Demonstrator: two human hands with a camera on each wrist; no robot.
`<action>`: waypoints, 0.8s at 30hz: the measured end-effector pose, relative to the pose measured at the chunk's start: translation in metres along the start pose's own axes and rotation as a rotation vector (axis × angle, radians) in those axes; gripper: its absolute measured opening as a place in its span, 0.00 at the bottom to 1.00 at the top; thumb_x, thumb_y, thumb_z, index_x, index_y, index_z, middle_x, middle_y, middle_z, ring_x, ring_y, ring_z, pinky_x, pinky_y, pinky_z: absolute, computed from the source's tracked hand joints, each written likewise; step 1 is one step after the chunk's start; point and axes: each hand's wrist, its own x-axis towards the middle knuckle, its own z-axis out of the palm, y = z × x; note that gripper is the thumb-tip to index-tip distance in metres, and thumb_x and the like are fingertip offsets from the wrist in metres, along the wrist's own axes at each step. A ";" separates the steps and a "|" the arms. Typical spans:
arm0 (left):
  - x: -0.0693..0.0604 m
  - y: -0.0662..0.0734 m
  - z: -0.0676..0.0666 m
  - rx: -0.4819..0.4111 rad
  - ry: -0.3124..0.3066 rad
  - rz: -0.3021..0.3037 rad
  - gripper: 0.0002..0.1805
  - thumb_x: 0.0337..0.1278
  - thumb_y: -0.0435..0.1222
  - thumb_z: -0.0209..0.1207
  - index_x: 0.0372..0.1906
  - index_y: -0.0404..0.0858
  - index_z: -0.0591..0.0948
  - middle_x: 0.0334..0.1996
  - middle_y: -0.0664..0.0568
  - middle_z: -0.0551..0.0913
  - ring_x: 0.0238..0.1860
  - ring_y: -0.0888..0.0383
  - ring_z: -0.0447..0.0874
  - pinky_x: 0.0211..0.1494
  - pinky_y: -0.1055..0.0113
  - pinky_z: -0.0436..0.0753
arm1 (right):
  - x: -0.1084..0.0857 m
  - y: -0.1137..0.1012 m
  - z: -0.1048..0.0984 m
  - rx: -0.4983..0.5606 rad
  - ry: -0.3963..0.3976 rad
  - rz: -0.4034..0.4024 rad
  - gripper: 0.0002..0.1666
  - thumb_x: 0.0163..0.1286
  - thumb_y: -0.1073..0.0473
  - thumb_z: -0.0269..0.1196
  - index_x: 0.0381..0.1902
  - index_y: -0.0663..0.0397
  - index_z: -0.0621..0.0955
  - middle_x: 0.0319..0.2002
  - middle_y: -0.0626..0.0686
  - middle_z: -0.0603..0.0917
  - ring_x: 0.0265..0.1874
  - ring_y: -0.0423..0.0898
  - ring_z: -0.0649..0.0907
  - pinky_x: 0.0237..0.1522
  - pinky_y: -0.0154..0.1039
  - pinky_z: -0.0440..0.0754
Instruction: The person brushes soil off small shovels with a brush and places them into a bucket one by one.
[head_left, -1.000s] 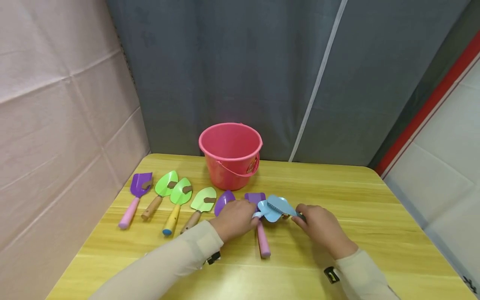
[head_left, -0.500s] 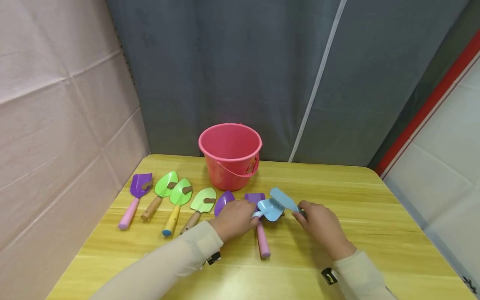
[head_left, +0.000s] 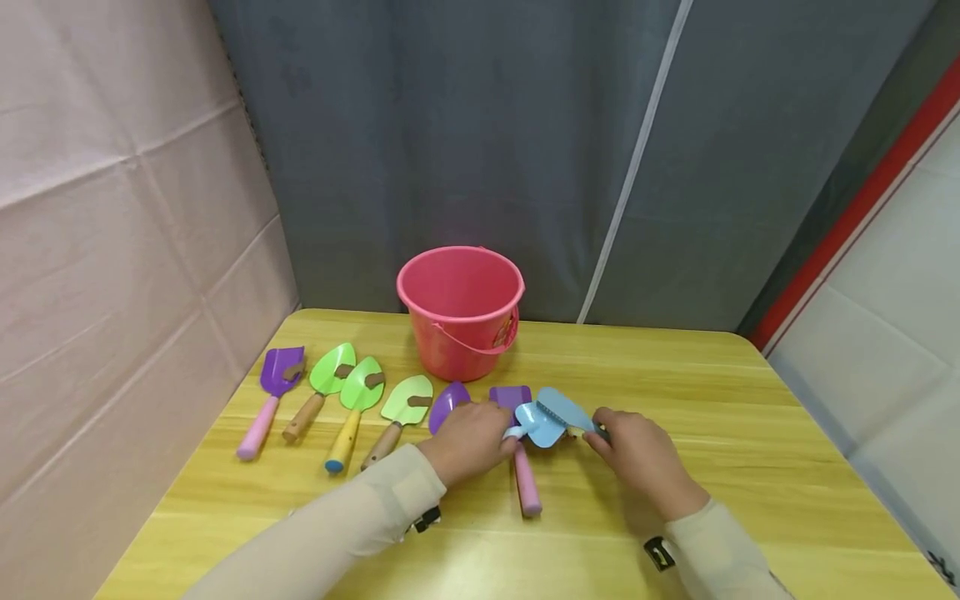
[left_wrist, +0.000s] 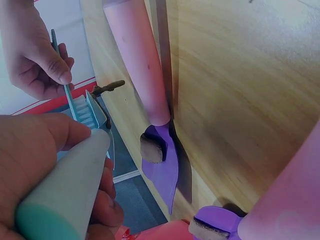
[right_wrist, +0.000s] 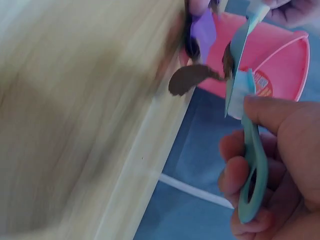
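My left hand [head_left: 467, 442] grips the pale handle [left_wrist: 70, 185] of a light-blue toy shovel [head_left: 534, 423], held above the table with its blade to the right. My right hand [head_left: 645, 454] pinches a light-blue brush [head_left: 566, 408] by its looped handle [right_wrist: 257, 165]. The brush's white bristles [left_wrist: 85, 112] lie against the shovel blade. A brown, dirt-like piece [right_wrist: 187, 80] sticks out from the blade's underside in the right wrist view. Beneath the left hand lie a purple shovel [head_left: 510, 395] with a pink handle and another purple shovel [head_left: 448, 403], partly hidden.
A pink bucket [head_left: 461, 333] stands behind the shovels. To the left lie a purple shovel [head_left: 281, 371], two bright green shovels [head_left: 362, 385] and a pale green one [head_left: 407, 398], each with a brown patch. A dark curtain [head_left: 465, 150] borders the wooden table [head_left: 750, 433].
The brush swung up toward the blade's far edge half a second ago, then came back down across it. The left hand and its shovel have hardly moved.
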 end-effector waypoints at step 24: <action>0.000 0.000 0.003 0.006 0.012 -0.005 0.13 0.63 0.43 0.61 0.25 0.45 0.73 0.21 0.57 0.70 0.25 0.59 0.71 0.34 0.61 0.77 | 0.000 -0.016 0.003 0.023 -0.005 -0.026 0.13 0.63 0.56 0.71 0.28 0.49 0.76 0.17 0.43 0.67 0.18 0.40 0.67 0.20 0.36 0.65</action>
